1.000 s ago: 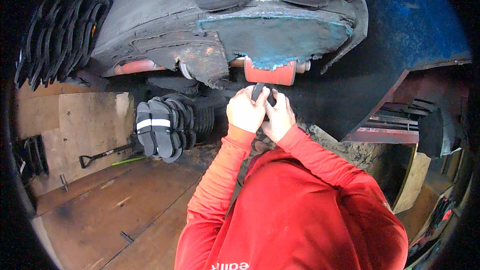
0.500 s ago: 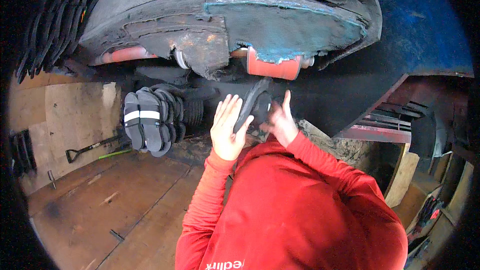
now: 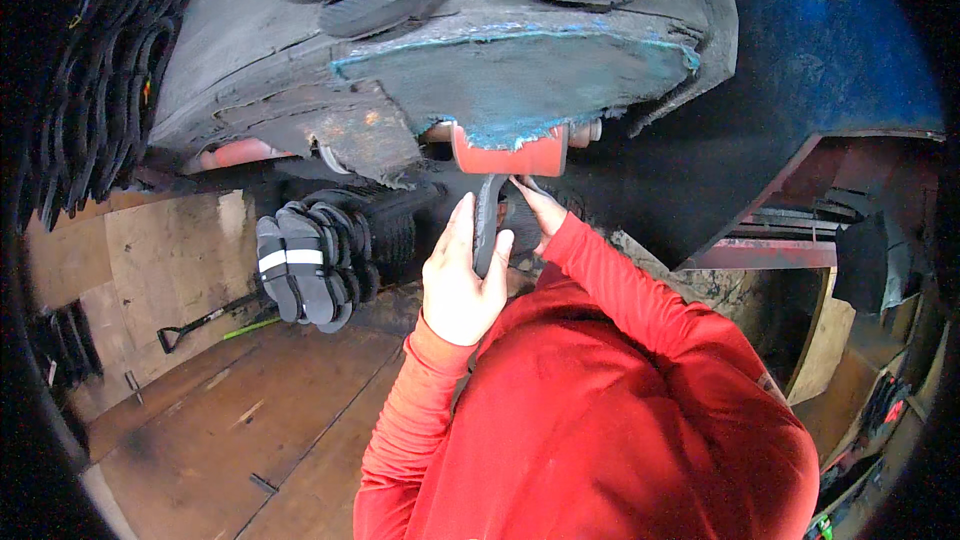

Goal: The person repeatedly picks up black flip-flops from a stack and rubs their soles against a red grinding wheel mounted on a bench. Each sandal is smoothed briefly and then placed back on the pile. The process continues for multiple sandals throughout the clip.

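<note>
A dark grey slide sandal [image 3: 487, 224] stands on edge, with its far end right at the underside of a red sanding roller [image 3: 510, 152]. My left hand [image 3: 462, 285] grips the near part of the sandal, fingers along its left side and thumb on the right. On the far right side, my right hand [image 3: 541, 210] has its fingertips at the sandal, close below the roller. Part of the right hand's fingers is hidden behind the sandal. The sandal's strap side faces right and shows only in part.
Over the roller hangs a ragged teal cloth [image 3: 530, 80] on a dusty machine housing [image 3: 240, 60]. Loose soles [image 3: 385, 5] lie on top. Strapped sandals [image 3: 300, 260] hang in a bunch at left. More dark soles [image 3: 95, 110] line the upper left. A blue panel [image 3: 830, 50] stands at right.
My right hand has moved up and in against the sandal. The sandal now stands more upright, its far end at the roller. The view has shifted slightly.
</note>
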Motion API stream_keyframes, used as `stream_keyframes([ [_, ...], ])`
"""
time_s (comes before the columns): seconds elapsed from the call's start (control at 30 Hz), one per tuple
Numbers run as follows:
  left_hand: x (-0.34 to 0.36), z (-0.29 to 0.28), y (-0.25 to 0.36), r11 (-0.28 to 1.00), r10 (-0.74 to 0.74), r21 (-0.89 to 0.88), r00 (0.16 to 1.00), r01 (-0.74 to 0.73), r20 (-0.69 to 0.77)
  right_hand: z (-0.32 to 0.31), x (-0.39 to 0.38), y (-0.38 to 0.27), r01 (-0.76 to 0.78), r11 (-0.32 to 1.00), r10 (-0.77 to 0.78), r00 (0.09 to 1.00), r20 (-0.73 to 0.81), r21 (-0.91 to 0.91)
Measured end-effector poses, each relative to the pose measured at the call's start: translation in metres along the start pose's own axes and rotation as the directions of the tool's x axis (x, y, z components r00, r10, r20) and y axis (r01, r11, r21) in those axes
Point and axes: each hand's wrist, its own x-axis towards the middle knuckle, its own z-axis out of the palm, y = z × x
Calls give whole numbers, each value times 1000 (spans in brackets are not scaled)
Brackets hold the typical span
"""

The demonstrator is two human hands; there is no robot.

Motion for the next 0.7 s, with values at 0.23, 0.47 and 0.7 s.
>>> stream_keyframes([
  [0.23,14,11,13,990,-141,17,990,141,23,-8,-25,7,-16,998,12,998,55,68],
  [0.47,31,14,11,972,-216,-77,973,222,86,5,-43,-6,-74,977,84,996,-43,201],
  [0.7,-10,-15,28,993,-115,-33,992,113,-53,35,-35,-9,64,998,-66,990,-123,-18],
])
